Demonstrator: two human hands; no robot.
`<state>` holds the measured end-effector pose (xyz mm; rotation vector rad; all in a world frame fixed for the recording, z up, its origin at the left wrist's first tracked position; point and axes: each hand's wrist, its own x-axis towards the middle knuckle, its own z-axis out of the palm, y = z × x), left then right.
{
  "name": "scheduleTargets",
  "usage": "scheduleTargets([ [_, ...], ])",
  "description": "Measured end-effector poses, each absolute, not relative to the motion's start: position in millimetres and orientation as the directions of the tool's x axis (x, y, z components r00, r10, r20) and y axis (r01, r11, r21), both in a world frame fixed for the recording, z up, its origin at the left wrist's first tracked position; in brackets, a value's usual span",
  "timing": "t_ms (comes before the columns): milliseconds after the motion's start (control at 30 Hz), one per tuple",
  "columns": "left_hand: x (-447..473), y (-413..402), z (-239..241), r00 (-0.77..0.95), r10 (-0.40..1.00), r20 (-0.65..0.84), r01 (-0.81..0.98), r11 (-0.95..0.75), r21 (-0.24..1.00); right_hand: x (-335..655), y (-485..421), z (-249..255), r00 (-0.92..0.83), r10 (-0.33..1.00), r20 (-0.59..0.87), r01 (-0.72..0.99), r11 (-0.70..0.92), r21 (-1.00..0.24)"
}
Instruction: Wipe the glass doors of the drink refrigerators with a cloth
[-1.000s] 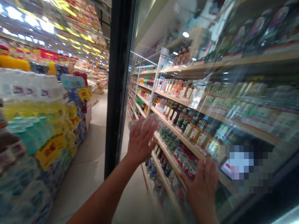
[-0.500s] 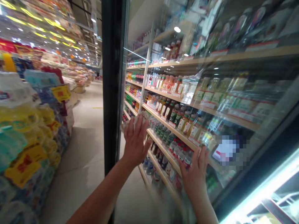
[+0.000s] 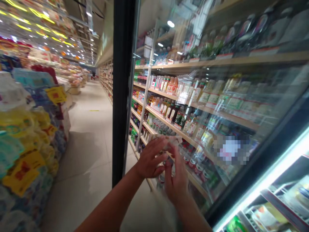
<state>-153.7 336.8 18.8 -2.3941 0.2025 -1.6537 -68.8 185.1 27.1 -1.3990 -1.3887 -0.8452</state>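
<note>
A crumpled pale cloth (image 3: 175, 140) lies at the fingertips of both hands, in front of the glass door (image 3: 217, 129). My left hand (image 3: 153, 158) reaches in from the lower left, its fingers pressed on the cloth and covering part of it. Close beside it, my right hand (image 3: 178, 177) has its curved fingers up against the cloth from below, thumb held near them. The two hands meet at the fingertips. How the fingers grip the cloth is partly hidden. Bottles (image 3: 190, 124) on shelves show through or mirrored in the glass.
The door's dark frame (image 3: 123, 96) stands upright at the left of the glass. At lower right is a lit cooler with shelved goods (image 3: 265, 216). Packed bottles with yellow signs (image 3: 23, 170) line the left side. Pale floor (image 3: 91, 145) runs down the aisle.
My left hand has moved right and down with the cloth, off its spread pose. My right hand has moved left and up to meet it. The view has shifted slightly.
</note>
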Motion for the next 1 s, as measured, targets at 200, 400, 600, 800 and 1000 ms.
scheduleTargets([
  [200, -174, 331, 1, 0.178, -0.276, 0.945, 0.233, -0.921, -0.313, -81, 203, 48, 0.165, 0.272, 0.948, 0.982, 0.042, -0.183],
  [400, -185, 303, 9, 0.208, -0.023, 0.978, 0.575, -0.806, -0.141, -76, 203, 50, 0.104, 0.07, 0.992, 0.992, -0.081, -0.098],
  [600, -176, 304, 10, 0.199, -0.019, 0.98, 0.587, -0.798, -0.134, -25, 191, 66, -0.022, 0.107, 0.994, 0.984, -0.173, 0.041],
  [800, -168, 317, 9, 0.207, 0.011, 0.978, 0.57, -0.814, -0.111, -23, 198, 65, 0.257, 0.01, 0.966, 0.942, -0.226, -0.249],
  [1000, -167, 327, 8, 0.209, -0.019, 0.978, 0.569, -0.811, -0.137, -20, 206, 85, -0.02, 0.211, 0.977, 0.98, -0.189, 0.061],
])
